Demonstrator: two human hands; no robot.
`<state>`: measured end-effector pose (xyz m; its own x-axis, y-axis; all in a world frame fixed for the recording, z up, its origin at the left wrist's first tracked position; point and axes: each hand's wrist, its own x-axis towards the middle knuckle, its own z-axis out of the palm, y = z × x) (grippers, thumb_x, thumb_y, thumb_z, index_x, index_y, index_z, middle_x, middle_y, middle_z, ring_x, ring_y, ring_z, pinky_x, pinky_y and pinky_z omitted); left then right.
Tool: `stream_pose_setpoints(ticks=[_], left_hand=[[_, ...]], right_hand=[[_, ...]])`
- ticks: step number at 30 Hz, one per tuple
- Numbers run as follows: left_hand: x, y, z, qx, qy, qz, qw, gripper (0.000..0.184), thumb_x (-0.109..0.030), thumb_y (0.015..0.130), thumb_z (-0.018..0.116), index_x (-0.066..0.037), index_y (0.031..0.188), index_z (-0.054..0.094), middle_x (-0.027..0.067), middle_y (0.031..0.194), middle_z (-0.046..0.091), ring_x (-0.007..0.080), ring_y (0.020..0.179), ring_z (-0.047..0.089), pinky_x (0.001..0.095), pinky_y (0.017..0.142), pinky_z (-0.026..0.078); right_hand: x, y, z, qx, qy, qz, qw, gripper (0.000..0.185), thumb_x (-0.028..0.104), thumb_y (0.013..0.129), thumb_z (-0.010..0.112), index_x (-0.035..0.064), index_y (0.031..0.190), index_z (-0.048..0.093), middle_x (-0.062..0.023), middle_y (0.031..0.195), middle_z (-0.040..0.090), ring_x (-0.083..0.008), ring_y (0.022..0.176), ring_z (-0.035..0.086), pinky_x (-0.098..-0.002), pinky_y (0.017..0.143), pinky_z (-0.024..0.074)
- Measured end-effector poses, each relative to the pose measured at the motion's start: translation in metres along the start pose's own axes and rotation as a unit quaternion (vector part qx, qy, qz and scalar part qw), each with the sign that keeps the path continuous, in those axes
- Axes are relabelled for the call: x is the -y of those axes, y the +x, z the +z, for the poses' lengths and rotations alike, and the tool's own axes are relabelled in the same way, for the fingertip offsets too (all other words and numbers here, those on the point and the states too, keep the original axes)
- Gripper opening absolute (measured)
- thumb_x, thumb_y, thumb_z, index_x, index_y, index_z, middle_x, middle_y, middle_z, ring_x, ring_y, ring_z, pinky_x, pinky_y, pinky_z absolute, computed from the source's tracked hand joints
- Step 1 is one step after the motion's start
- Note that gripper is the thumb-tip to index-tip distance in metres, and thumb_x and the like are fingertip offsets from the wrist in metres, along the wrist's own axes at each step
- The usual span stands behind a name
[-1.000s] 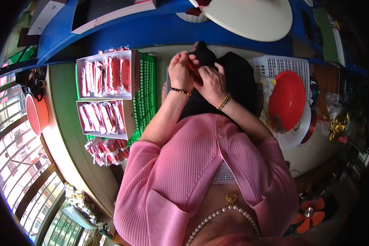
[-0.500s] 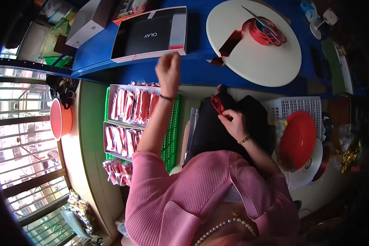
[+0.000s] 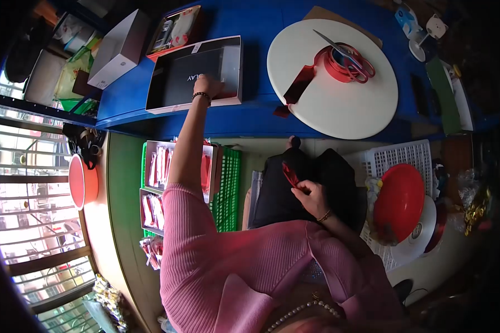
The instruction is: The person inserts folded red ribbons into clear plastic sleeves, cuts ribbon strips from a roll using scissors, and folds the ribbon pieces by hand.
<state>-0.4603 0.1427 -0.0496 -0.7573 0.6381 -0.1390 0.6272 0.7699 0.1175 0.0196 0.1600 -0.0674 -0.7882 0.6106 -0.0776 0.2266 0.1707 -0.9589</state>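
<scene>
My left hand (image 3: 208, 86), with a dark bead bracelet, is inside the shallow OLAY box (image 3: 160, 89) on the blue table. Its fingers are curled over the box's right part, where some red shows; what they hold, if anything, is hidden. Above my lap, my right hand (image 3: 312, 198) pinches a shiny red folded strip that looks like ribbon (image 3: 289, 174), its free end pointing up and away from me. Ahead on a white round board (image 3: 350, 116) lie a roll of red ribbon (image 3: 336, 71), its loose dark red end (image 3: 300, 85), and scissors (image 3: 356, 62).
Left of my legs, a green basket (image 3: 228, 194) holds trays of wrapped red pieces (image 3: 160, 166). To the right stand a red basin (image 3: 400, 202) and a white basket (image 3: 416, 152). A white box (image 3: 116, 50) and a small open box (image 3: 175, 30) stand on the table.
My left hand has moved left from the box's near edge to inside the box. My right hand still pinches the red strip, now tilted more upright. The view has shifted slightly.
</scene>
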Motion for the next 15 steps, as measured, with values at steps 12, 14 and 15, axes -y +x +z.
stream_pose_setpoints(ticks=[12, 14, 15], left_hand=[[-0.007, -0.039, -0.047, -0.113, -0.205, -0.033, 0.972, 0.016, -0.019, 0.072, 0.06, -0.005, 0.069, 0.068, 0.0106, 0.069, 0.064, 0.0213, 0.065, 0.064, 0.0278, 0.058, 0.049], [-0.032, -0.082, -0.08, -0.093, -0.4, -0.103, 0.906, 0.014, -0.018, 0.081, 0.059, -0.009, 0.076, 0.069, 0.0051, 0.07, 0.064, 0.0136, 0.065, 0.062, 0.0236, 0.052, 0.046], [-0.038, -0.097, -0.087, -0.106, -0.51, -0.098, 0.848, 0.015, -0.016, 0.082, 0.057, -0.004, 0.081, 0.067, 0.0056, 0.07, 0.064, 0.0123, 0.064, 0.061, 0.0221, 0.053, 0.045]], right_hand=[[0.002, -0.01, 0.0, -0.021, -0.023, -0.007, 0.999, 0.015, 0.012, 0.071, 0.071, 0.0005, 0.072, 0.061, -0.0089, 0.065, 0.063, -0.0159, 0.056, 0.06, -0.0264, 0.052, 0.0446], [0.005, -0.011, -0.004, -0.026, -0.03, -0.007, 0.999, 0.014, 0.011, 0.071, 0.071, 0.0005, 0.072, 0.061, -0.0088, 0.065, 0.063, -0.0158, 0.056, 0.06, -0.0262, 0.052, 0.0443], [0.007, -0.011, -0.007, -0.036, -0.026, -0.007, 0.999, 0.014, 0.01, 0.071, 0.071, 0.0004, 0.072, 0.061, -0.0087, 0.064, 0.062, -0.0153, 0.056, 0.06, -0.026, 0.052, 0.044]])
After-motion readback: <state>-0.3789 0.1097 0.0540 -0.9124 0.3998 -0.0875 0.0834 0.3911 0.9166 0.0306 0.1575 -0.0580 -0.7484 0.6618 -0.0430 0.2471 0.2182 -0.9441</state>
